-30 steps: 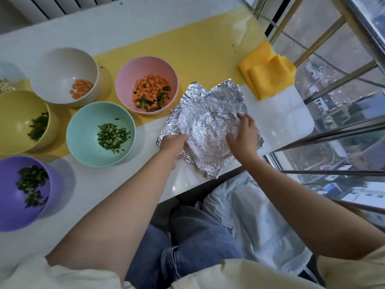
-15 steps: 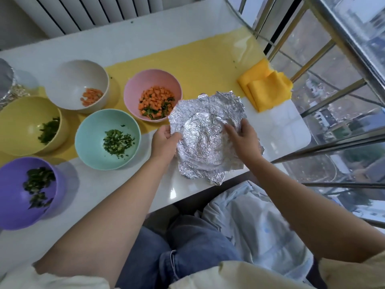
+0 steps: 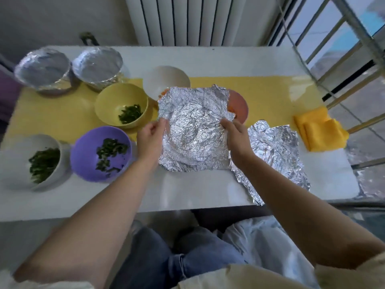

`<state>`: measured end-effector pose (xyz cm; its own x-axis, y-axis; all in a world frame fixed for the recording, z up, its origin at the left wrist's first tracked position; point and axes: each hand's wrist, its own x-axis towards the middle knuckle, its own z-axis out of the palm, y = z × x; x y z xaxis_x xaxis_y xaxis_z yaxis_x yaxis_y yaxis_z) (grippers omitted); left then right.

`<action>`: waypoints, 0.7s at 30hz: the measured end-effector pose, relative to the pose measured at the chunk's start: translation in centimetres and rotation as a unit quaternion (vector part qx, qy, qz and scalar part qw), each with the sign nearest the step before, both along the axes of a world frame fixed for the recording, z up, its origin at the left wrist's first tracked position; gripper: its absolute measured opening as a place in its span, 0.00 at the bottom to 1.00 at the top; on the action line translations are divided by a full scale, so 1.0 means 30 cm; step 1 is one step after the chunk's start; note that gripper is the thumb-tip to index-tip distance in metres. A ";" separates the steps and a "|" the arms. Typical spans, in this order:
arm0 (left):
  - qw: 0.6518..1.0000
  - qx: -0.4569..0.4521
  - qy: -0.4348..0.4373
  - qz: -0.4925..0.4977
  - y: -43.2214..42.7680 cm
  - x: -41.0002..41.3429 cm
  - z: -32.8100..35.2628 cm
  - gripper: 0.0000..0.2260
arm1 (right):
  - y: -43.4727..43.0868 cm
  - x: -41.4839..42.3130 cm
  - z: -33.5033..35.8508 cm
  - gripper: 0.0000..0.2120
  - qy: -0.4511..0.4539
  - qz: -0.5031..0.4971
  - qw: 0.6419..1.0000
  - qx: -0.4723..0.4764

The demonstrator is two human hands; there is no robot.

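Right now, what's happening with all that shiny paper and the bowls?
A person holds a crinkled foil sheet by its sides, the left hand pinching one edge and the right hand the other. It partly hides the pink bowl behind it. Two bowls at the back left are already wrapped in foil, and a second foil sheet lies to the right. The yellow bowl and purple bowl of chopped greens are uncovered.

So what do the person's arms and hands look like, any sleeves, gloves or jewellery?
Both the left hand and the right hand are bare: no gloves, and no rings, watch or bracelet show. The forearms are bare too. Pale cream short sleeves show only at the bottom edge of the view.
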<state>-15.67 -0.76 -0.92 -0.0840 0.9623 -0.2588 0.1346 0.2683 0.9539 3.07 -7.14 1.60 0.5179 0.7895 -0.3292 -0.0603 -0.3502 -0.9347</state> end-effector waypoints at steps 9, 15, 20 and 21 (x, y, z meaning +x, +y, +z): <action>0.994 0.061 0.086 0.042 0.077 -0.620 0.006 0.19 | 0.212 -0.555 0.027 0.08 0.044 0.112 0.993 -0.017; 0.984 0.055 0.147 0.090 0.124 -1.033 0.029 0.22 | 0.309 -0.958 0.050 0.34 0.016 0.210 0.976 -0.049; 0.980 0.040 0.175 0.088 0.140 -1.287 -0.033 0.27 | 0.371 -1.186 0.009 0.29 -0.030 0.257 0.963 -0.080; 0.979 0.024 0.178 0.096 0.139 -1.325 -0.060 0.27 | 0.380 -1.215 -0.007 0.30 -0.043 0.265 0.960 -0.085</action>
